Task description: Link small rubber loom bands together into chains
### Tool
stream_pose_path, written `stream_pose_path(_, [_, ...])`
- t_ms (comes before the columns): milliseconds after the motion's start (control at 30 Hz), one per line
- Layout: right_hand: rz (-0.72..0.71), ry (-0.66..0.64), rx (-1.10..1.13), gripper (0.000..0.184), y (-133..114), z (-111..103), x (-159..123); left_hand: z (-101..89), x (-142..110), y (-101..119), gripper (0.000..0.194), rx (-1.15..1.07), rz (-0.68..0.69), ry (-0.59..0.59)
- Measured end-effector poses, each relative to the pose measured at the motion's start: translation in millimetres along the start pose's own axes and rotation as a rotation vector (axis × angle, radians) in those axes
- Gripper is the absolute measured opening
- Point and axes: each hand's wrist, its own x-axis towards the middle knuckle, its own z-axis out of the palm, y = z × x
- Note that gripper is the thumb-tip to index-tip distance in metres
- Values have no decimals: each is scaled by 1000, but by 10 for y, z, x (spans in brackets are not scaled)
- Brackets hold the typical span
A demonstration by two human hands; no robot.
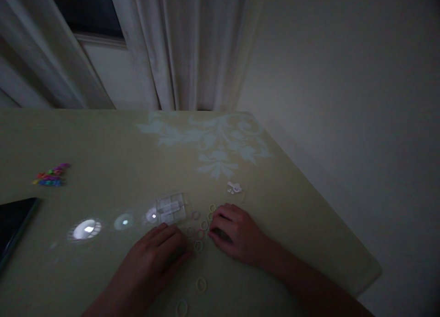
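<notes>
Several small thin rings in pale colours, resembling hair elastics, lie in a loose cluster between my two hands; a pinkish ring (200, 234) and a greenish ring (198, 246) are among them. My left hand (160, 250) rests at the cluster's left side, fingers curled down toward the thumb; what its fingertips hold, if anything, is hidden. From the right, my right hand (237, 232) bends over the rings, thumb and fingertips drawn together beside the pinkish ring. Whether a ring is pinched there cannot be made out. A clear plastic compartment box (171, 208) sits just beyond my left hand.
Small white pieces (235, 187) lie beyond my right hand. A heap of bright coloured bits (52, 176) is at the far left, behind a dark tablet-like device (17, 221). Two rings, one yellowish (201, 285), lie nearer me. Curtains (185, 46) and wall border the table (103, 143).
</notes>
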Motion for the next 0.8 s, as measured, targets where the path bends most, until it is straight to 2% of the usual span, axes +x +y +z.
stream_pose_path(267, [28,96,-4,17,-80,51,28,-27,-6,0,19,-245,-148,7])
stream_pose_path(467, [64,106,-82,8,-70,151,60,-15,22,8,24,-189,-124,81])
stream_pose_path(667, [125,46,-46,5,-120,106,84,7,62,20,24,-144,-164,139])
stream_pose_path(800, [115,37,-78,3,-147,102,89,19,68,24,24,-144,-154,166])
